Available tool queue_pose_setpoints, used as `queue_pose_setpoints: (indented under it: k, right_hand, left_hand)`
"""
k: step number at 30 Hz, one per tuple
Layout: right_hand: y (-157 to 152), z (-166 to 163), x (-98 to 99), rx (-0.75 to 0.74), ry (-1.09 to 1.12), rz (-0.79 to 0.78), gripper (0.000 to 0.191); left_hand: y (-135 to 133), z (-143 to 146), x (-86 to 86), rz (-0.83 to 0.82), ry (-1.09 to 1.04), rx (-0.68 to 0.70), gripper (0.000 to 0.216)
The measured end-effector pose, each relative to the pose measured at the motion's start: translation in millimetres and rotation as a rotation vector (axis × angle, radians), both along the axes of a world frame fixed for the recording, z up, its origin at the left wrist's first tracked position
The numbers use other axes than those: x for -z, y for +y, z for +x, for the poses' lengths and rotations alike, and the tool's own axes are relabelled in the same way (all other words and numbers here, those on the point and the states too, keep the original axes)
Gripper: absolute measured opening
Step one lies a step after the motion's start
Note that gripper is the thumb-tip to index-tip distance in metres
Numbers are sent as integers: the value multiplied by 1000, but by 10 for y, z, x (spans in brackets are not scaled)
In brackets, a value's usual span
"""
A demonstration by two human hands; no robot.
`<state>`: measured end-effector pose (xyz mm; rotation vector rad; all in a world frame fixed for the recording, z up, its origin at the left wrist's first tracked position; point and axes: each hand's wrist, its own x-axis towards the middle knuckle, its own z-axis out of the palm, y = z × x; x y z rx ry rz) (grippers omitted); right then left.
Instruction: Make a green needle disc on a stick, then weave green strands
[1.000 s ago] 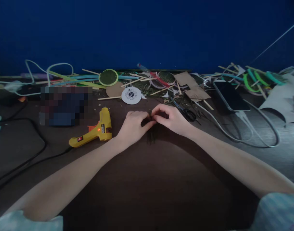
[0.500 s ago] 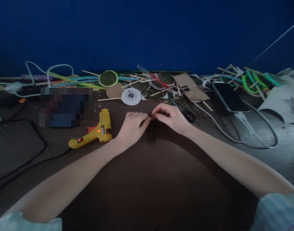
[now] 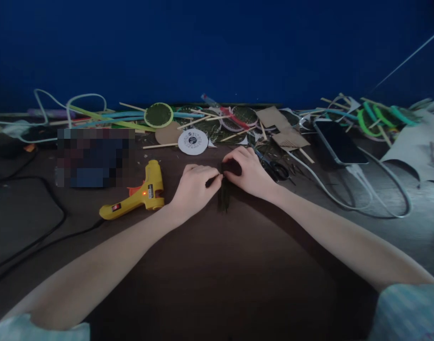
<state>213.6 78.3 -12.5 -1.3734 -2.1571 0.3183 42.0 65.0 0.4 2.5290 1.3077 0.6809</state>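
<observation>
In the middle of the dark table, a small bundle of thin dark green strands (image 3: 224, 199) hangs down from between my fingertips, its lower ends toward me. My left hand (image 3: 197, 187) pinches it near the top from the left side. From the right, my right hand (image 3: 248, 173) is closed in a pinch on the same bundle, thumb and forefinger forming a loop. A yellow hot glue gun (image 3: 146, 192) with a lit orange light lies just left of my left hand. Black-handled scissors (image 3: 275, 169) rest beyond my right wrist.
Along the blue wall lie a white printed disc (image 3: 193, 141), a green-rimmed round piece (image 3: 158, 115), wooden sticks, cardboard scraps (image 3: 289, 137) and green clippings. A phone (image 3: 339, 142) with a white cable is at right. Black cords (image 3: 57, 227) run at left; a blurred-out object (image 3: 96, 158) sits behind the glue gun.
My right hand has shifted slightly up and left, its fingers curling into a rounder loop by the bundle. My left hand keeps its pinch almost unmoved.
</observation>
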Motion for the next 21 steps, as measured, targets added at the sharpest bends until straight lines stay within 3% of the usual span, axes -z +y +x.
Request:
queue_pose_setpoints:
  k: [21]
  right_hand:
    - [45,35,40,-10,46,-50,20]
  left_hand:
    - [-4,-1,-12,-46,-28,9,19]
